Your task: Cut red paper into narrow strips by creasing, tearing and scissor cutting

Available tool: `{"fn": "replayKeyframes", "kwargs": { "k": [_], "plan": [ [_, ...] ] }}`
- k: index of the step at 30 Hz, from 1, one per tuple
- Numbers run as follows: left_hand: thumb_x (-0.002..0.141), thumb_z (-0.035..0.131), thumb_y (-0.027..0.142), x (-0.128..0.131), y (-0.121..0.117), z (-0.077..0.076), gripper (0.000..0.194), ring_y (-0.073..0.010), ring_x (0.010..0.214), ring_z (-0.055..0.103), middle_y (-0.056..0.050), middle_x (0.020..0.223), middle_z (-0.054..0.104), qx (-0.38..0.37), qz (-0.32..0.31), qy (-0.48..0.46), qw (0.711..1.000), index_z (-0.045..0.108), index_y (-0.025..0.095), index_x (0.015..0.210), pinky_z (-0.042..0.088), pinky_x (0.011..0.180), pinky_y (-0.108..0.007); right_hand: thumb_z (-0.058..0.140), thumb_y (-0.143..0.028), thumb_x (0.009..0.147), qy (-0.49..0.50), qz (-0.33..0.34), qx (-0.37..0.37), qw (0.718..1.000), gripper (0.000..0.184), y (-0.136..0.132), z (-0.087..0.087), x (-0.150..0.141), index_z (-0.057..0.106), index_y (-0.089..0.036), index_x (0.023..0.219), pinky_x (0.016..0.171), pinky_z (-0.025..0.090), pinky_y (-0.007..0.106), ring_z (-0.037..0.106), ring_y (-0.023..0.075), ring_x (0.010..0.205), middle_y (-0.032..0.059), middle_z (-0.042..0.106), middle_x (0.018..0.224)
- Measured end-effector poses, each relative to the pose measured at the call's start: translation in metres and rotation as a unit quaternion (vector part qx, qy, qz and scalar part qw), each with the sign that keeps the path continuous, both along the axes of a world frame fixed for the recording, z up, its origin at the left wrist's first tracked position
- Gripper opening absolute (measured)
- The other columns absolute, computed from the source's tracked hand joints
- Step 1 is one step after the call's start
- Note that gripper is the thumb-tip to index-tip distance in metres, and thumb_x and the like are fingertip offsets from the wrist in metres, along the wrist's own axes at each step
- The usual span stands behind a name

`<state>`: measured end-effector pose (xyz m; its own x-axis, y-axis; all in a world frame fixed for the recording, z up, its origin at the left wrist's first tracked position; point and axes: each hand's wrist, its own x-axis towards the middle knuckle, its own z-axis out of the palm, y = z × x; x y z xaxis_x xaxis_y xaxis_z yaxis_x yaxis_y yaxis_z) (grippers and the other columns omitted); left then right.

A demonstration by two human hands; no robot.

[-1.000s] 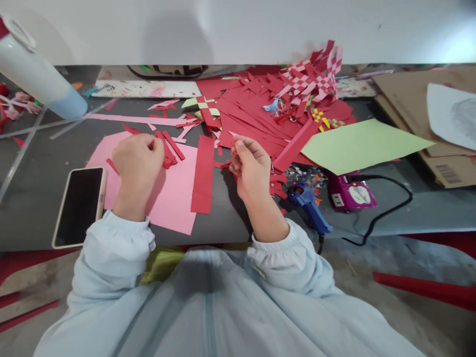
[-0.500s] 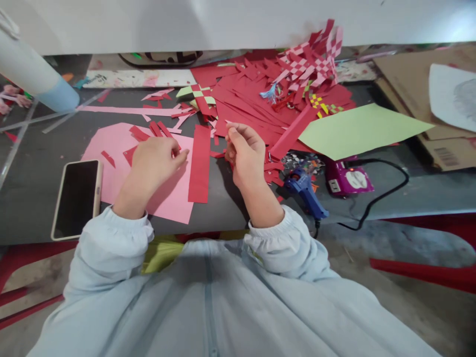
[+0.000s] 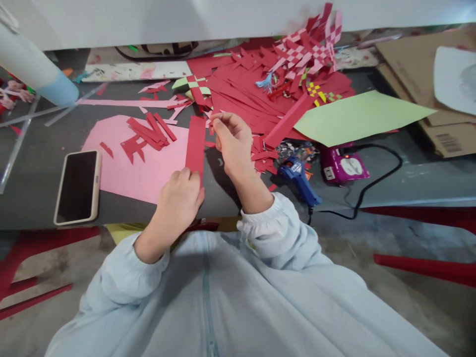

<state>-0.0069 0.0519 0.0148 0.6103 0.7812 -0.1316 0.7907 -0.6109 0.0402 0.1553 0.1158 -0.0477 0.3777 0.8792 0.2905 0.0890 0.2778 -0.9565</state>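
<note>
one red strip [image 3: 195, 141] under left fingers [image 3: 194, 179], bare table [image 3: 214, 196] along its right edge
</note>
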Motion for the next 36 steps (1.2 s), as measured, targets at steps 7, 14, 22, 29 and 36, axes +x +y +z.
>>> {"fn": "replayKeyframes", "kwargs": {
  "k": [7,14,22,29,36],
  "plan": [
    [0.097,0.042,0.018,0.011,-0.010,-0.002,0.027,-0.0284,0.097,0.063,-0.017,0.106,0.064,0.013,0.043,0.031,0.999,0.066,0.012,0.106,0.051,0.073,-0.037,0.058,-0.020,0.092,-0.040,-0.009,-0.054,0.998,0.010,-0.009,0.022,-0.011,0.063,-0.023,0.085,0.073,0.048,0.026,0.059,0.0099,0.074,-0.0010,0.067,0.086],
    [0.097,0.042,0.020,0.011,-0.018,0.002,0.027,-0.0282,0.102,0.061,-0.016,0.110,0.062,-0.025,0.068,0.005,0.997,0.063,0.011,0.112,0.049,0.080,-0.037,0.061,-0.029,0.091,-0.081,0.032,-0.042,0.995,0.010,-0.022,0.045,-0.008,0.066,-0.022,0.086,0.066,0.044,0.025,0.052,0.0091,0.067,-0.0009,0.065,0.084],
    [0.097,0.045,0.024,0.011,-0.015,0.002,0.025,-0.0277,0.103,0.061,-0.014,0.111,0.063,-0.014,0.086,-0.004,0.996,0.063,0.014,0.112,0.050,0.084,-0.038,0.056,-0.019,0.088,-0.210,0.012,-0.063,0.975,0.011,-0.093,0.075,-0.003,0.067,-0.021,0.085,0.064,0.039,0.029,0.044,0.0084,0.055,-0.0015,0.067,0.081],
    [0.096,0.046,0.023,0.012,-0.015,0.002,0.027,-0.0285,0.104,0.062,-0.014,0.111,0.063,-0.005,0.095,-0.006,0.995,0.063,0.014,0.115,0.050,0.081,-0.038,0.058,-0.022,0.087,-0.213,0.052,-0.127,0.967,0.012,-0.135,0.059,0.002,0.069,-0.021,0.087,0.053,0.034,0.028,0.045,0.0091,0.051,-0.0009,0.069,0.077],
    [0.096,0.044,0.022,0.008,-0.010,-0.001,0.030,-0.0277,0.102,0.062,-0.013,0.110,0.064,0.001,0.089,-0.027,0.996,0.063,0.015,0.117,0.049,0.081,-0.038,0.057,-0.023,0.086,-0.207,0.072,-0.165,0.962,0.013,-0.150,0.043,0.001,0.070,-0.021,0.088,0.055,0.039,0.027,0.050,0.0101,0.055,0.0008,0.070,0.079]
  ]
}}
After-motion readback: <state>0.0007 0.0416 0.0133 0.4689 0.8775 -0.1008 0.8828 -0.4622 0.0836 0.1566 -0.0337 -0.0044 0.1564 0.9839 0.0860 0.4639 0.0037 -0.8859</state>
